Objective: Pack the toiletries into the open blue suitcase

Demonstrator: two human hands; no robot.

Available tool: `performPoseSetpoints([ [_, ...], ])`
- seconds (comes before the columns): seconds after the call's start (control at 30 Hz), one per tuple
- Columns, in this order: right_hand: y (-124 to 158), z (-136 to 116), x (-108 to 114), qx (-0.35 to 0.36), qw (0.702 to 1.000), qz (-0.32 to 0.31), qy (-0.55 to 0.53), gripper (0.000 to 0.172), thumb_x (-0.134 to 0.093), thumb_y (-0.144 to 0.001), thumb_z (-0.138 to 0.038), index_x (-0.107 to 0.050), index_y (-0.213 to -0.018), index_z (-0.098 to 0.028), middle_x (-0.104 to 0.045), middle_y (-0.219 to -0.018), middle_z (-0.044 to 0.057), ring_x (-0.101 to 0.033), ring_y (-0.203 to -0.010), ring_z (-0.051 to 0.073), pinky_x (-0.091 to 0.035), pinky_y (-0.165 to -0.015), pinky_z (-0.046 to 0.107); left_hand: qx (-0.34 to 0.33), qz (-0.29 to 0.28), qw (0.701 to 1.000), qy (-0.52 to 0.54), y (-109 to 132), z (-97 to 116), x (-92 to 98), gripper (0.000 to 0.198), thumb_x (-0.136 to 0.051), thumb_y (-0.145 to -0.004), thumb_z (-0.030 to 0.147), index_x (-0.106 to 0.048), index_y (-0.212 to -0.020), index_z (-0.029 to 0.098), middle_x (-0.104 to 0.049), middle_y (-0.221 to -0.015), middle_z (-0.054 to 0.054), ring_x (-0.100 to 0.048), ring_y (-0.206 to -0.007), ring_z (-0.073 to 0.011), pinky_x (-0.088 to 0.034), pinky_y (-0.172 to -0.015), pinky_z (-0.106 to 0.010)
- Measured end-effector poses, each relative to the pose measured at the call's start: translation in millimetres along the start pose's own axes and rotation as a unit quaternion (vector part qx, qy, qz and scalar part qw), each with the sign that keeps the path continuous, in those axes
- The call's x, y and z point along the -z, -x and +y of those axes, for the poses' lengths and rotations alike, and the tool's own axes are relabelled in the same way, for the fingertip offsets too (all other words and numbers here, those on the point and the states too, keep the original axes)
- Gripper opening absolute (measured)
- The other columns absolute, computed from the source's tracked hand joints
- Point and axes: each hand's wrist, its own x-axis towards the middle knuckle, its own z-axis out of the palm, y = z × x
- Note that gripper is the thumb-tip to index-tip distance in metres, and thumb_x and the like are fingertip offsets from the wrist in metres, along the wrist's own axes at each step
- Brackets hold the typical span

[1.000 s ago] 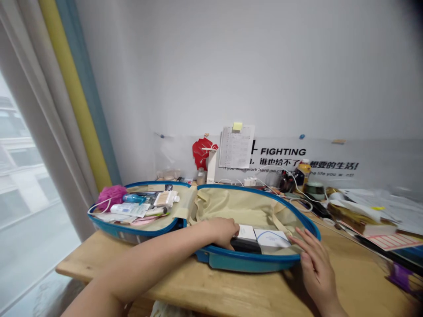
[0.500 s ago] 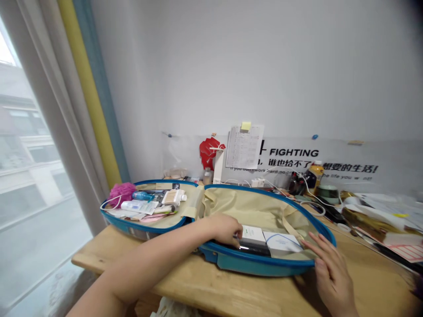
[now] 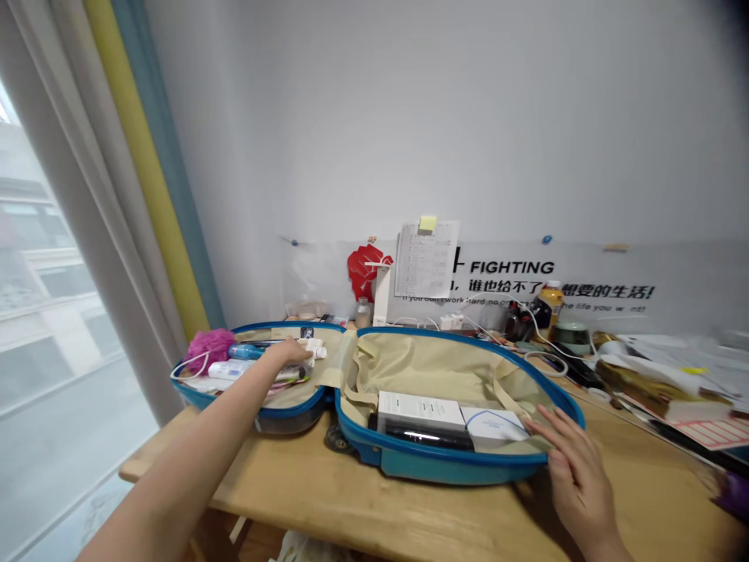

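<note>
An open blue-rimmed suitcase [image 3: 456, 462] lies on a wooden table. Its right half holds a white box [image 3: 418, 407], a second white box [image 3: 495, 427] and a black cylindrical item [image 3: 426, 436]. In the left half are a pink mesh sponge [image 3: 211, 351], a white tube [image 3: 228, 370], a blue bottle [image 3: 246, 352] and a white bottle [image 3: 317, 348]. My left hand [image 3: 288, 353] reaches over that half, beside the white bottle; its fingertips are partly hidden. With fingers spread, my right hand [image 3: 576, 468] rests at the suitcase's right rim.
The wooden table [image 3: 328, 499] extends in front. Papers [image 3: 667, 359], a yellow-labelled bottle [image 3: 548, 307], a green-grey jar [image 3: 572, 338] and cables lie at the back right. A curtain [image 3: 117, 195] hangs by the window at left.
My left hand has moved left, from the boxes in the right half to the toiletries in the left half. My right hand stays at the rim. The view has shifted slightly.
</note>
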Motion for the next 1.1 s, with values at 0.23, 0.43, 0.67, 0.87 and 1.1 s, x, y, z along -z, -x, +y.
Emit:
performPoseSetpoints([
  [0.23,-3.5,-5.5,1.3,0.010,1.000,-0.006,0.005,0.033,-0.038,-0.093,-0.029,-0.064,-0.112,-0.023,-0.064,-0.124,0.009,-0.052,-0.125,0.028,-0.044,-0.099,0.048,0.037,0.008,0.999,0.016,6.4,6.0,5.4,0.051,-0.061,-0.085,0.044,-0.052,-0.127,0.017,-0.057,-0.125,-0.019,-0.055,-0.116,-0.0378,-0.047,-0.090,-0.054],
  [0.43,-1.3,-3.1,0.0,-0.008,1.000,-0.005,-0.004,0.033,-0.038,-0.093,-0.032,-0.066,-0.109,-0.023,-0.064,-0.123,0.008,-0.052,-0.125,0.028,-0.044,-0.100,0.049,-0.159,0.061,0.983,0.063,44.4,72.8,17.6,0.056,-0.061,-0.080,0.040,-0.045,-0.130,0.023,-0.054,-0.133,-0.018,-0.048,-0.126,-0.0342,-0.040,-0.104,-0.044],
  [0.67,-0.3,-1.9,1.4,-0.001,1.000,-0.013,-0.001,0.034,-0.037,-0.094,-0.031,-0.065,-0.111,-0.023,-0.063,-0.125,0.009,-0.051,-0.126,0.028,-0.044,-0.098,0.049,-0.448,-0.077,0.890,0.024,104.3,190.0,-27.8,0.074,-0.073,-0.068,0.045,-0.043,-0.130,0.019,-0.053,-0.131,-0.013,-0.054,-0.119,-0.0270,-0.045,-0.098,-0.035],
  [0.87,-1.8,-4.6,1.2,0.002,1.000,-0.004,-0.007,0.032,-0.038,-0.094,-0.029,-0.065,-0.110,-0.023,-0.063,-0.124,0.008,-0.051,-0.126,0.027,-0.044,-0.099,0.048,-0.496,-0.112,0.859,-0.058,118.7,242.6,-58.5,0.073,-0.071,-0.071,0.047,-0.044,-0.130,0.016,-0.052,-0.133,-0.015,-0.049,-0.124,-0.0295,-0.043,-0.100,-0.038],
  [1.1,-0.9,-4.4,1.4,-0.011,1.000,-0.003,-0.007,0.033,-0.038,-0.094,-0.034,-0.066,-0.108,-0.024,-0.065,-0.121,0.008,-0.053,-0.123,0.026,-0.044,-0.098,0.048,-0.514,-0.163,0.839,-0.066,127.7,254.4,-80.5,0.073,-0.072,-0.068,0.047,-0.046,-0.130,0.019,-0.052,-0.132,-0.013,-0.050,-0.123,-0.0293,-0.045,-0.098,-0.037],
])
